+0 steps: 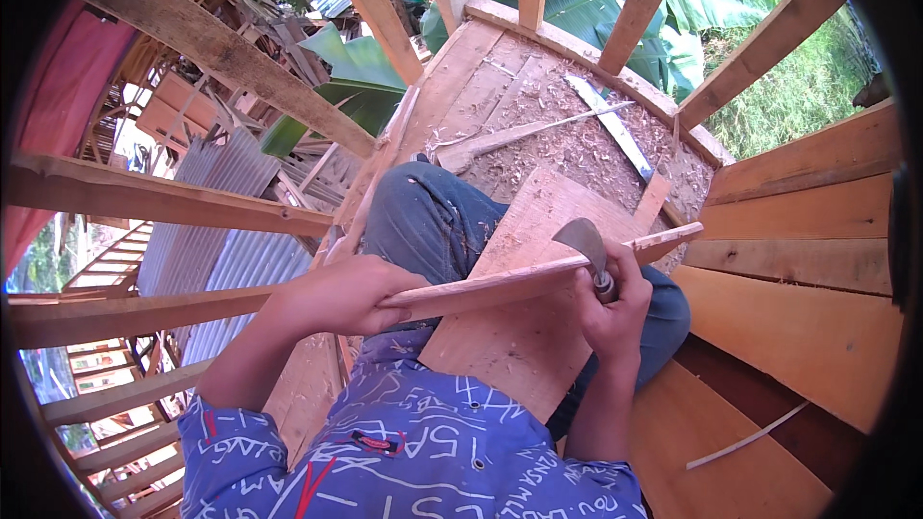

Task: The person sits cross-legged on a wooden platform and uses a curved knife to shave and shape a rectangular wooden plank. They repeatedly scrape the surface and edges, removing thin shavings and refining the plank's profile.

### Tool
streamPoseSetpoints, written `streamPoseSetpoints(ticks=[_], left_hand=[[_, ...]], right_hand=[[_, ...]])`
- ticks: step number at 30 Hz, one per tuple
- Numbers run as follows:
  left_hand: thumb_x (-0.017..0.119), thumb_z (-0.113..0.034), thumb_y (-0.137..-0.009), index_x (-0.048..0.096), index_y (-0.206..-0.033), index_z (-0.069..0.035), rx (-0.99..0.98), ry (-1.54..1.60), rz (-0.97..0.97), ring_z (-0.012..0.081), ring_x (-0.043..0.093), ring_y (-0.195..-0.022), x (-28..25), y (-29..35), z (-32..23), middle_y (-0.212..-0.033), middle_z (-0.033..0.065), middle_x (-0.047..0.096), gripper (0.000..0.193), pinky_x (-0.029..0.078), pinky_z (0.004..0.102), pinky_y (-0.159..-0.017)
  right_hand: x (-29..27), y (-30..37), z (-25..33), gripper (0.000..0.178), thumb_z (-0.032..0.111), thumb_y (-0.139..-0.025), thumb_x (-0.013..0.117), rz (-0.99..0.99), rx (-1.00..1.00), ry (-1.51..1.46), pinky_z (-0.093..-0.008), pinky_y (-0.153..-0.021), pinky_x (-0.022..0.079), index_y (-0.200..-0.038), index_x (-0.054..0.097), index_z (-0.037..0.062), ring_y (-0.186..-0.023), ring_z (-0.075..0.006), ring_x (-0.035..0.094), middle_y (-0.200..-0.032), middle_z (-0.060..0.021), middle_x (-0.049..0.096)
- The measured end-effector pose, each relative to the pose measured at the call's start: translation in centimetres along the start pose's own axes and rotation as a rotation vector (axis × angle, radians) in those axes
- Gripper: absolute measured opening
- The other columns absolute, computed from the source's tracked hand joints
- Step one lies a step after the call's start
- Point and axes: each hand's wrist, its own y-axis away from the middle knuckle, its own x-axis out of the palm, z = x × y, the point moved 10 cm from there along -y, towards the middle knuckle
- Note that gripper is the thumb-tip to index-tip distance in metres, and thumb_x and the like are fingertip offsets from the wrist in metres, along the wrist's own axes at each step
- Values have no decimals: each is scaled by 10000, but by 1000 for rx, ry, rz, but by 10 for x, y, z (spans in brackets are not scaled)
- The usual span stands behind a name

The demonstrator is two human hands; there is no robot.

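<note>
Two boards over lap: narrow board (481,295) held slantwise above wide board (524,351). Left hand (361,293) pinches narrow board's left end between thumb and fingers. Right hand (615,303) curled round handle of curved knife (583,238), blade at board's upper edge; whether fingers also grip board, cannot tell. Blue shirt (437,423) covered in white lettering, some lines bent by folds; small dark label (375,443) with red mark, too small to read.

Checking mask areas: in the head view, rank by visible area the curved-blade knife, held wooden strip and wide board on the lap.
1. Wide board
2. Held wooden strip
3. Curved-blade knife, partly hidden by the right hand
</note>
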Motion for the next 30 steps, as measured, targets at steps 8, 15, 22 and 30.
streamPoseSetpoints(ticks=[8, 15, 22, 30], left_hand=[[603, -143, -841, 606, -1088, 5, 28, 284, -132, 410, 632, -782, 3, -14, -10, -827, 254, 642, 288, 475, 438, -694], [596, -168, -871, 582, -1192, -9, -35, 376, -177, 386, 662, -861, 14, -29, -13, -912, 234, 675, 358, 500, 410, -752], [603, -197, -864, 585, -1151, 11, -16, 401, -263, 452, 626, -842, 18, -26, -20, -846, 280, 642, 355, 499, 463, -727], [611, -194, -861, 589, -1127, 4, -6, 438, -285, 455, 620, -847, 21, -24, -18, -856, 283, 642, 332, 499, 464, -726]], right_hand=[[-15, 11, -1, 360, 329, -927, 637, -117, -63, -4, -236, -479, 344, -912, 621, -30, -550, -46, 400, -589, -14, 466], [41, 42, -14, 385, 349, -886, 666, 99, 69, 151, -356, -475, 413, -729, 569, 10, -488, -287, 553, -566, -151, 524], [47, 40, -16, 428, 424, -862, 664, 43, 50, 374, -396, -449, 428, -691, 585, 40, -490, -328, 585, -531, -149, 543], [30, 27, -29, 515, 506, -824, 660, -7, 82, 501, -411, -488, 415, -704, 621, 6, -534, -362, 568, -565, -182, 534]])
